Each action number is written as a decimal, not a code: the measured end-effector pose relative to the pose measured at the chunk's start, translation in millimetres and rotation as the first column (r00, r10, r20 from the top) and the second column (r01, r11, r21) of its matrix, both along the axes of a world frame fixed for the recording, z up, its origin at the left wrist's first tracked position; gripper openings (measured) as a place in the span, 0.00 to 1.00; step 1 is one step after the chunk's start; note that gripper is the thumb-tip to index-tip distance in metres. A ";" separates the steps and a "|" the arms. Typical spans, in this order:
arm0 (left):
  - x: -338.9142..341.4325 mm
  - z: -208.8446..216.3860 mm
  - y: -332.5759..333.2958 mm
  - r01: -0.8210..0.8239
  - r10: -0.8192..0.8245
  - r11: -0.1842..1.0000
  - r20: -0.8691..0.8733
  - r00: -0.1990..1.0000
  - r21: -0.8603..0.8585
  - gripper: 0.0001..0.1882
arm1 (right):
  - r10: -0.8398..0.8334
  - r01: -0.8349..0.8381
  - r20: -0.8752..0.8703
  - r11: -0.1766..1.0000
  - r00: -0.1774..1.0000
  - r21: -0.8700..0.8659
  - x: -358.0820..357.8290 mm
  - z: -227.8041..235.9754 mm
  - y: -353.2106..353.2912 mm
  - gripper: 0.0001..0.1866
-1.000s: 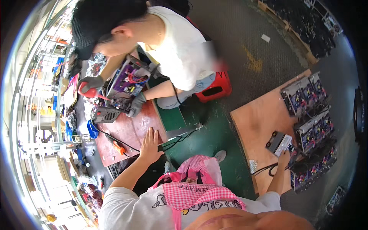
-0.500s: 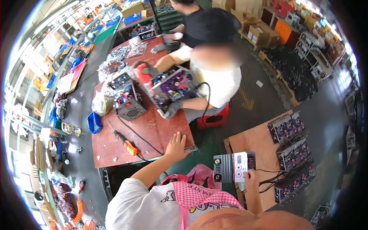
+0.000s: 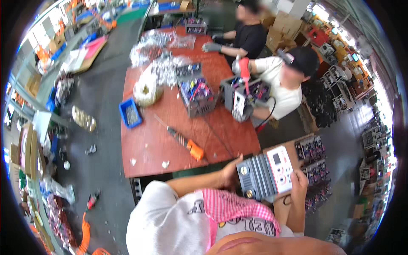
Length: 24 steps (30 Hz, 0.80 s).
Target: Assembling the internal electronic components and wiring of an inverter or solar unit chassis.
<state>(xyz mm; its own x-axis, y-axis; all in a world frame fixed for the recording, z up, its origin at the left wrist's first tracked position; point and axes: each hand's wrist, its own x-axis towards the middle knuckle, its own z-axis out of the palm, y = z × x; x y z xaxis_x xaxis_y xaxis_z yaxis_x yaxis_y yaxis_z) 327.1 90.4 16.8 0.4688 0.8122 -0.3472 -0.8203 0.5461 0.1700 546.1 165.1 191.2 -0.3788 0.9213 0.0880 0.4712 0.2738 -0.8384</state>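
While grey box-shaped metal device with white-and-red front panel [image 3: 267, 173] is held just off near edge of red-brown counter [image 3: 157, 144], left hand [image 3: 231, 170] is closed on its left end, right hand [image 3: 298, 182] gripping panel end. Orange-handled screwdriver [image 3: 187, 144] lies on counter, near device.

An electronics assembly workshop is shown. A red-brown surface [image 3: 170, 127] is strewn with an orange-handled screwdriver [image 3: 185, 142], a blue parts bin [image 3: 130, 113] and open device casings [image 3: 196, 97]. Circuit boards [image 3: 312, 148] are stacked nearby, and cardboard boxes [image 3: 285, 21] are seen behind.
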 end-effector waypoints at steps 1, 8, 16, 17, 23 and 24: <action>-15.3 26.7 -15.2 -0.045 0.045 0.998 0.010 0.999 -0.050 0.45 | 0.019 -0.020 -0.016 0.998 1.000 -0.066 -11.6 3.4 -6.7 0.09; -68.8 46.2 -70.7 -0.554 0.552 0.832 -0.090 0.829 -0.001 0.41 | 0.326 -0.373 -0.259 0.914 0.909 -0.161 -70.7 4.8 -29.3 0.07; -129.5 78.1 -171.5 -0.798 0.818 0.568 -0.239 0.523 0.202 0.44 | 0.620 -0.756 -0.444 0.600 0.647 -0.262 -173.3 1.7 -78.2 0.06; -139.3 81.2 -182.4 -0.803 0.824 0.557 -0.263 0.502 0.212 0.43 | 0.616 -0.749 -0.429 0.574 0.661 -0.330 -186.4 9.2 -87.8 0.07; -219.7 57.0 -242.0 -0.818 0.803 0.554 -0.359 0.476 0.154 0.42 | 0.737 -0.860 -0.460 0.339 0.495 -0.381 -268.1 6.8 -139.7 0.12; -235.4 51.5 -247.9 -0.807 0.795 0.572 -0.345 0.500 0.148 0.41 | 0.736 -0.860 -0.470 0.311 0.487 -0.404 -282.4 4.1 -149.9 0.13</action>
<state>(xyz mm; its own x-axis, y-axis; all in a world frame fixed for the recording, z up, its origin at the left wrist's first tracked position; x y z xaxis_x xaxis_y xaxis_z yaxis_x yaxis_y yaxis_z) 91.7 -157.6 68.3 -0.5306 0.7659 -0.3631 -0.7969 -0.3047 0.5217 263.7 15.2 195.3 -0.9903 0.0603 -0.1255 0.1211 -0.0718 -0.9900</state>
